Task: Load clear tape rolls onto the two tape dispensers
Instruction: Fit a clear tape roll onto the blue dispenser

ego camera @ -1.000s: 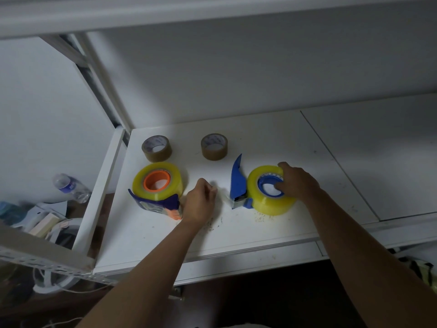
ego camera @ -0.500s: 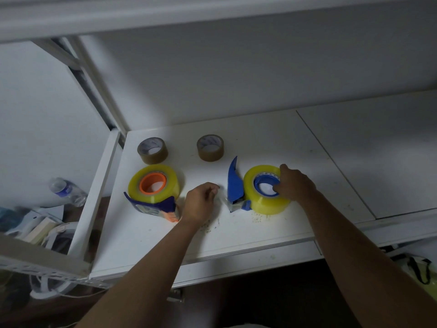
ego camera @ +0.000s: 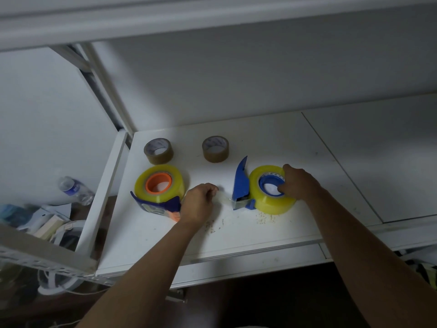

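Two yellowish clear tape rolls lie flat on the white shelf (ego camera: pixel 272 143). The left roll (ego camera: pixel 142 188) sits around an orange hub on a blue dispenser (ego camera: pixel 153 205). The right roll (ego camera: pixel 267 202) sits around a blue hub on a blue dispenser (ego camera: pixel 240 183) whose blade guard points up. My right hand (ego camera: pixel 299 182) presses on the right roll, with fingers at its hub. My left hand (ego camera: pixel 199 202) pinches the loose clear tape end (ego camera: pixel 223 199) drawn from the right dispenser's mouth.
Two brown tape rolls (ego camera: pixel 158 151) (ego camera: pixel 215 149) stand at the back of the shelf. Crumbs dot the shelf's front. A white upright post (ego camera: pixel 101 200) bounds the left side. Beyond it lie a plastic bottle (ego camera: pixel 74 190) and clutter.
My left hand has pulled a short strip of clear tape out leftward from the right dispenser. My right hand stays on the right roll.
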Demonstrator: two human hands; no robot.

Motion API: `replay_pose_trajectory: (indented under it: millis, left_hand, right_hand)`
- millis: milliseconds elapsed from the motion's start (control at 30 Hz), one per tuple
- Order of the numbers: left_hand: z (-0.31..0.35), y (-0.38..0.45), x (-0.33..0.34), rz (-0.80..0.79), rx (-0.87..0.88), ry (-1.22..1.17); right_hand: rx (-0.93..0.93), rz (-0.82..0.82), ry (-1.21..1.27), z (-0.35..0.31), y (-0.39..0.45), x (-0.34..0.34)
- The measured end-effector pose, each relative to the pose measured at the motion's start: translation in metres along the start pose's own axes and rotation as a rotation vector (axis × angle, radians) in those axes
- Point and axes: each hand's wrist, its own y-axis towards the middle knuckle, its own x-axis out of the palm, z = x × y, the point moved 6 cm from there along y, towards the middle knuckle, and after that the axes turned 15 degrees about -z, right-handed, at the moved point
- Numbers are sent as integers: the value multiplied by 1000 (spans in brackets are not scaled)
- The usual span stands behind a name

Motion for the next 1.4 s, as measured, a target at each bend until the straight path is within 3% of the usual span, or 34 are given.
replay_pose_trajectory:
  millis: [300, 467, 633, 867, 1000, 1167, 1400]
  left_hand:
    - [3, 4, 5, -9, 10, 8]
    - [13, 9, 14, -75, 133, -78]
    - [9, 14, 16, -99, 141, -215]
    - [10, -5, 37, -429, 48, -563]
    - [26, -24, 46, -733, 96, -432]
    - [36, -20, 44, -495, 313, -170]
    - [40, -13, 44, -329, 241, 9]
  right_hand:
    - [19, 25, -17, 1, 3, 1]
    - [-63, 10, -37, 0, 8, 4]
    - [-120, -9, -77, -4, 11, 4]
    - [-101, -6, -107, -4, 16, 4]
    - [-105, 0, -117, -4, 18, 5]
    - [-100, -2, -113, -3, 18, 6]
    - [-130, 27, -88, 0, 14, 8]
